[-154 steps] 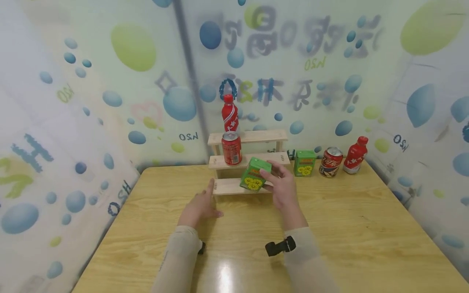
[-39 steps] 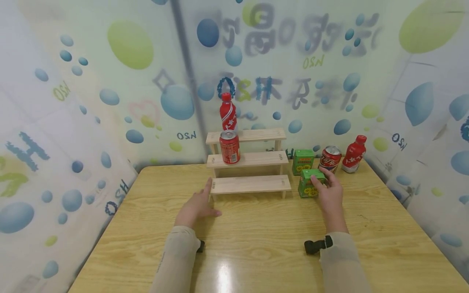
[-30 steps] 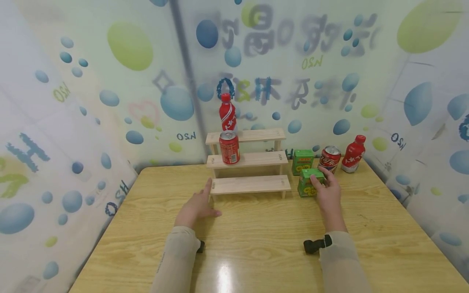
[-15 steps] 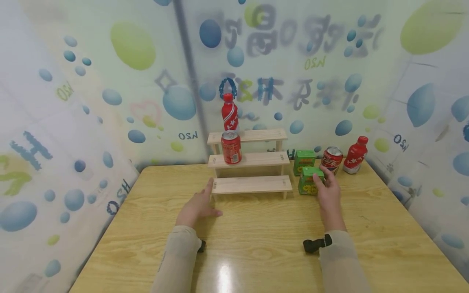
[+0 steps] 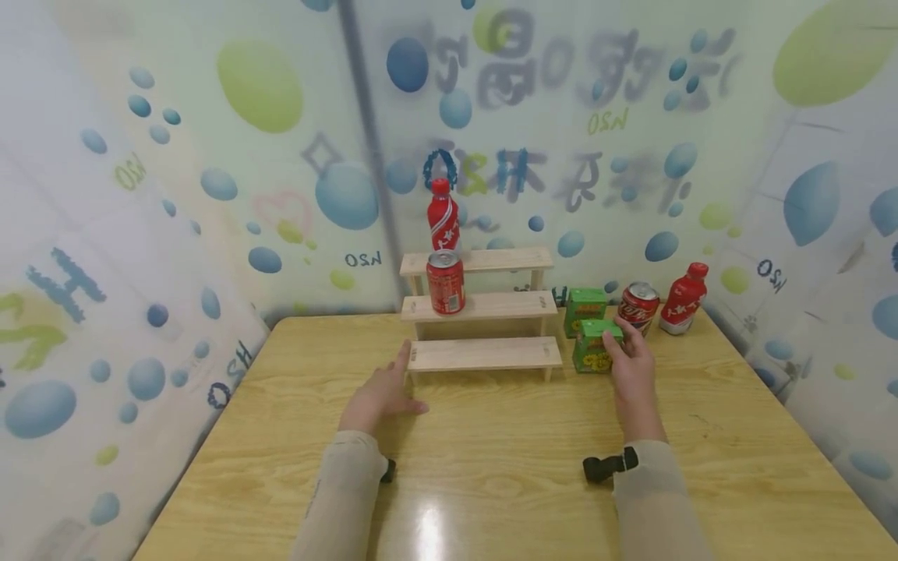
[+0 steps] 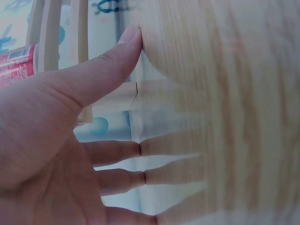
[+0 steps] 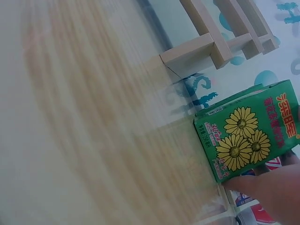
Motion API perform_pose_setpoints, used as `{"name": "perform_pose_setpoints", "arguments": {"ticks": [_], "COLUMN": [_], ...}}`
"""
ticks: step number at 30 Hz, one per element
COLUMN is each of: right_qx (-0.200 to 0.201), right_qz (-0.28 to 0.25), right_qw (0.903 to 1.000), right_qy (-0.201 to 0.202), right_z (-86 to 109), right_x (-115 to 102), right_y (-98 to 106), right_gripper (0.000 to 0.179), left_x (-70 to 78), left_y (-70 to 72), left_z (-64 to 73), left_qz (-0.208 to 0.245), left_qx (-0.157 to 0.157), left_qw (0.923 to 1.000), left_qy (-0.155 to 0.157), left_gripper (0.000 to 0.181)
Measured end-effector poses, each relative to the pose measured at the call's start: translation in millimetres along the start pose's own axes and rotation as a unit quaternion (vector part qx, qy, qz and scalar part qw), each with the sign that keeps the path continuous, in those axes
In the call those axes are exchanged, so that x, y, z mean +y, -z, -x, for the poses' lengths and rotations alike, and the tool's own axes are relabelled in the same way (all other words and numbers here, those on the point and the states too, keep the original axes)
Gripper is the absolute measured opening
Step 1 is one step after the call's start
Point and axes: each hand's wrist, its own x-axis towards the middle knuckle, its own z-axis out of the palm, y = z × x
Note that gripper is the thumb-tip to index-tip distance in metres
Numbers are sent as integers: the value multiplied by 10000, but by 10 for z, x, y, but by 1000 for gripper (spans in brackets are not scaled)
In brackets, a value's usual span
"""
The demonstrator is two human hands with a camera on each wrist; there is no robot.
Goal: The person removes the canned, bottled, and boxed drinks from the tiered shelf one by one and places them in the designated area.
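Note:
My right hand (image 5: 633,374) grips a green drink carton (image 5: 595,347) with yellow flowers, thumb on the near side and fingers round its right. In the right wrist view the carton's (image 7: 248,133) lower edge is right at the tabletop. A second green carton (image 5: 585,305) stands just behind it, partly covered. My left hand (image 5: 379,396) rests on the table by the front left end of the three-step wooden stand (image 5: 484,354), fingers extended. The left wrist view shows its fingertips (image 6: 129,35) at the wood surface and nothing in the palm.
A red can (image 5: 446,284) stands on the middle step, left side. Behind it a red bottle (image 5: 443,222) is on the top step. Right of the cartons stand another red can (image 5: 639,304) and a red bottle (image 5: 684,300). A patterned curtain backs the table (image 5: 491,467).
My right hand has brought the green carton from over the lowest step rightward and down, in front of the other carton. Lately it shifts only slightly. My left hand keeps its place.

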Motion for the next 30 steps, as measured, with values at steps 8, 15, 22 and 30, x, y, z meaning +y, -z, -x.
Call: {"name": "perform_pose_setpoints", "arguments": {"ticks": [8, 15, 22, 30], "right_qx": [347, 85, -954, -1929], "right_qz": [557, 905, 694, 1301], "right_qw": [9951, 9813, 9689, 9558], "right_qy": [735, 1695, 2174, 1799], "right_z": [-17, -45, -100, -6], "right_x": [-224, -860, -1234, -1211], "right_y": [-117, -455, -1102, -1950], "right_gripper": [54, 51, 57, 68], "left_x": [-22, -8, -7, 1], "left_y": [-19, -17, -36, -28], "left_z": [33, 21, 7, 24], "left_qz": [76, 82, 118, 147], "left_qx": [15, 22, 28, 53], "left_qw": [9999, 9999, 9999, 9998], "left_qy": [68, 82, 70, 155], "left_gripper": [131, 130, 131, 131]}}
